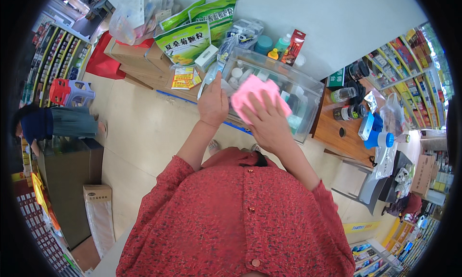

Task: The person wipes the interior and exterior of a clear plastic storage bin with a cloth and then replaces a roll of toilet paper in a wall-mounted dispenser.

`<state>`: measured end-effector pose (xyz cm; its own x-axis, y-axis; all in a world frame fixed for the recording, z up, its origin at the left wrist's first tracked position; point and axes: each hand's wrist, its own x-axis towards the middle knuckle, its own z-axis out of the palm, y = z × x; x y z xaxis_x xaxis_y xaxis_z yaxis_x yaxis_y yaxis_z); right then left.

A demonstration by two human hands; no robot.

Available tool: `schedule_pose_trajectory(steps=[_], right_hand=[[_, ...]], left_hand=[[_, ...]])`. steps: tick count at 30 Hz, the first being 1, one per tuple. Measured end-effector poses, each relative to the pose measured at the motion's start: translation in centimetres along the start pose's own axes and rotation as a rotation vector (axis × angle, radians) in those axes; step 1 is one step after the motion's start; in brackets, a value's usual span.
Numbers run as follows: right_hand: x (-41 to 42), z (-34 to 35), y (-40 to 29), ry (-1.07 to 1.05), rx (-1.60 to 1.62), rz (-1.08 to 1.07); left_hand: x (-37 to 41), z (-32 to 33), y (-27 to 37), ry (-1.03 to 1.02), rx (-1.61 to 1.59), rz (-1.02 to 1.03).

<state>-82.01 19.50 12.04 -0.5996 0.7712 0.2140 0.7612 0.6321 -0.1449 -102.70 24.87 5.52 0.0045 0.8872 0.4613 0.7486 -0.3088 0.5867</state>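
A pink cloth (252, 89) lies flattened under the spread fingers of my right hand (269, 122), over the lid of a clear plastic storage box (310, 93). White bottles and small packs show through the box. My left hand (213, 104) is at the box's left corner, fingers together and pointing away from me; whether it grips the edge there cannot be told. Beside its fingers is a light blue, thin item (209, 77). To the left of it lie yellow and red cards (186, 78) and a small white carton (206, 58).
Green pouches (187, 42) and a cardboard box (144, 60) stand left of the storage box. Behind it are a teal jar (264, 44) and small bottles. A wooden table (328, 122) with jars is at right. A person (57, 122) stands far left; another is far right.
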Motion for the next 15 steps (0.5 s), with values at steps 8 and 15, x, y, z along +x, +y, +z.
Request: schedule_pose_trajectory(steps=[8, 15], right_hand=[[1.9, 0.3, 4.1, 0.158, -0.133, 0.332], [8.7, 2.7, 2.4, 0.230, -0.098, 0.138]], left_hand=[[0.0, 0.1, -0.1, 0.014, -0.008, 0.006], [0.4, -0.2, 0.1, -0.056, 0.000, -0.054]])
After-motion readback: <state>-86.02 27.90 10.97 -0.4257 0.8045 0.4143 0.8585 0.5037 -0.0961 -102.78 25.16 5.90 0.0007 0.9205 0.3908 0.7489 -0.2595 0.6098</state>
